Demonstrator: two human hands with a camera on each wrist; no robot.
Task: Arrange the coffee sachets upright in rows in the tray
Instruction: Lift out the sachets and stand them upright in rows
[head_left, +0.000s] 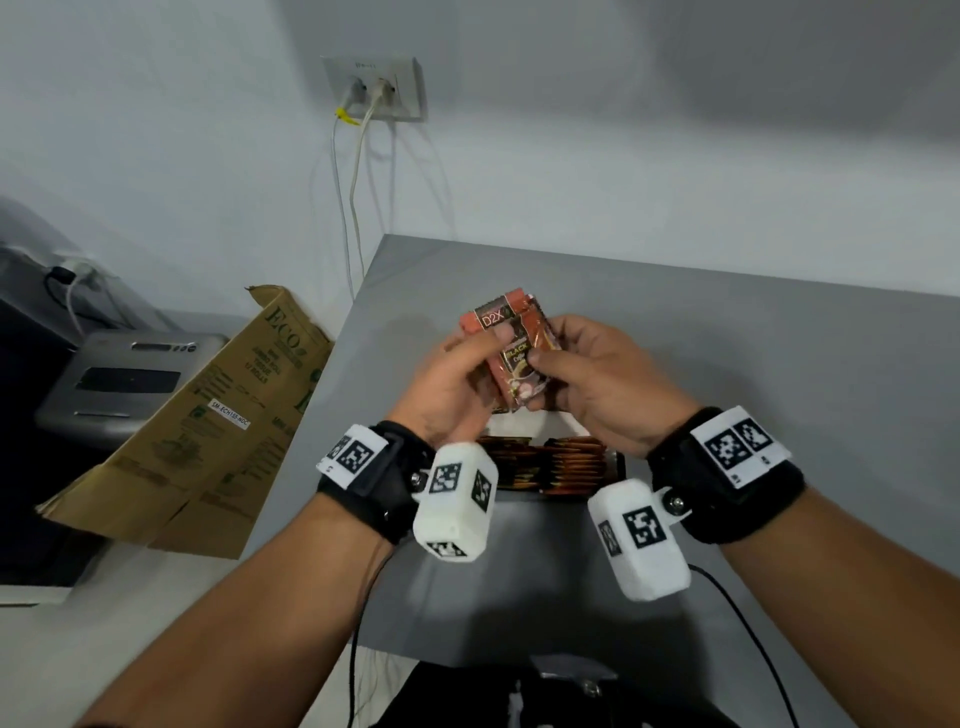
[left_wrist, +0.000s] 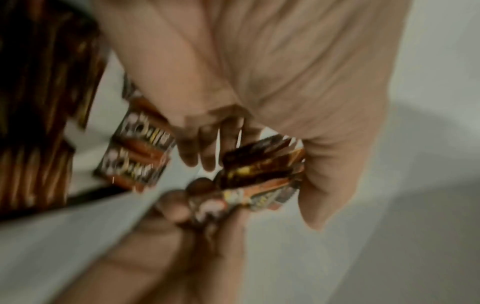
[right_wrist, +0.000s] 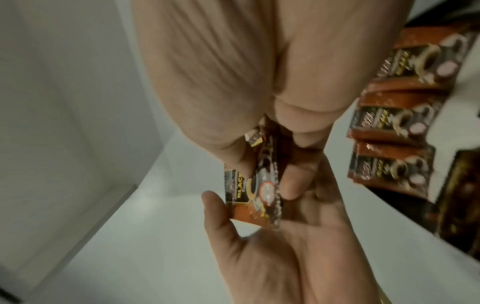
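Both hands hold a small stack of red-brown coffee sachets (head_left: 511, 353) in the air above the tray. My left hand (head_left: 483, 358) grips the stack from the left with its thumb on the front sachet. My right hand (head_left: 550, 356) pinches the same stack from the right. The held sachets (right_wrist: 255, 191) stand roughly upright, printed face towards me. Below the hands, the tray (head_left: 617, 464) holds rows of upright sachets (head_left: 550, 462); the wrists hide most of it. A few loose sachets (right_wrist: 394, 131) lie flat on the tray's white floor, also seen as flat sachets (left_wrist: 137, 156) in the blurred left wrist view.
The grey table (head_left: 779, 374) ends at the left, close to the tray. Beyond that edge lean a flattened cardboard box (head_left: 208, 415) and a grey machine (head_left: 124, 379). A wall socket with cables (head_left: 374, 88) is behind.
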